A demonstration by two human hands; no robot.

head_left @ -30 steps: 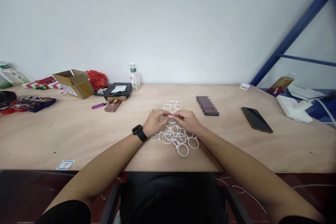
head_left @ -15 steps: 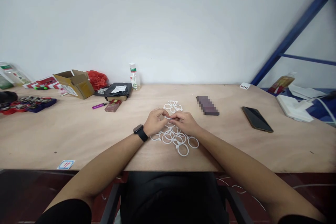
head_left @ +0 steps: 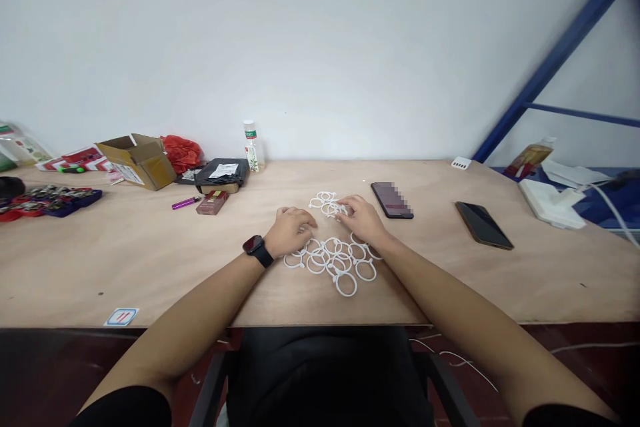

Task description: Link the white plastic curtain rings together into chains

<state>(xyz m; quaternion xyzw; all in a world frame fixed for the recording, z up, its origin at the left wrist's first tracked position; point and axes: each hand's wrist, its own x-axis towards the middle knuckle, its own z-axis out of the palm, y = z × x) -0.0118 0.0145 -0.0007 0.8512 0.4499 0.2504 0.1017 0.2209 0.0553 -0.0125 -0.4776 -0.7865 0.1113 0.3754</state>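
Note:
Several thin white plastic rings, each with a small knob, lie in a loose near cluster (head_left: 325, 257) in front of me. A smaller far cluster of the same rings (head_left: 326, 200) is beyond it. My right hand (head_left: 364, 220) reaches to the right side of the far cluster, thumb and fingers around a white ring (head_left: 342, 208) at its edge. My left hand (head_left: 289, 233), with a black watch on the wrist, rests at the left of the near cluster. Its fingers are curved and apart, with nothing visible in them.
Right of the rings lie a partly pixelated phone (head_left: 393, 201) and a dark phone (head_left: 483, 225). A white charger (head_left: 550, 203) stands farther right. At left are a small dark red box (head_left: 213, 203), a purple lighter (head_left: 185, 203), a black parcel (head_left: 223, 173), a bottle (head_left: 253, 147) and an open carton (head_left: 140, 163).
My hands were together over a small white piece between the clusters. They have parted: the right moved right to the far cluster, the left drew back slightly left.

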